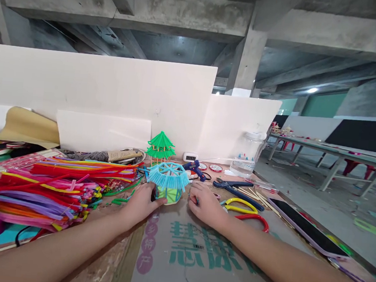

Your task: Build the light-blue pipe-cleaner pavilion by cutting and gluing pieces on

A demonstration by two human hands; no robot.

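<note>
In the middle of the table stands a small pavilion model (168, 174) with a light blue fringed roof, open at the top, and a pale green base. My left hand (144, 201) grips its base from the left, thumb against the front edge. Just to the right of the model is my right hand (205, 204), its fingers curled and pressed together. A small dark bit shows at those fingers, too little to name. Behind the model rises a green tiered pagoda model (161, 145) on thin wooden posts. Under the hands lies a grey printed sheet (162, 267).
Colourful pipe cleaners (36, 193) pile up at left. A blue glue gun (196, 169) and small digital timer (190, 157) sit behind. To the right are pliers (239, 192), red-and-yellow-handled scissors (247, 211), wooden sticks (262, 199), a phone (307, 228) and a clear jar (246, 155).
</note>
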